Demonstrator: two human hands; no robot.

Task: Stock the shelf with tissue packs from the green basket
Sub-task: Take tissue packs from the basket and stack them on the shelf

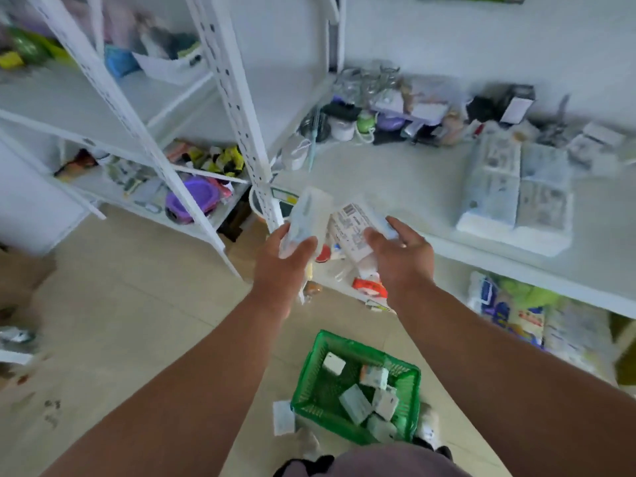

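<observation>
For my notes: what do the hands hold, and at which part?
Each holds one tissue pack by its near end: left hand the left pack, right hand the barcode pack.

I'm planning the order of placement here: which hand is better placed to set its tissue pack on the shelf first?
Probably the right hand: its tissue pack is nearer the shelf, where stocked packs lie. The left hand holds its pack by the upright.
</observation>
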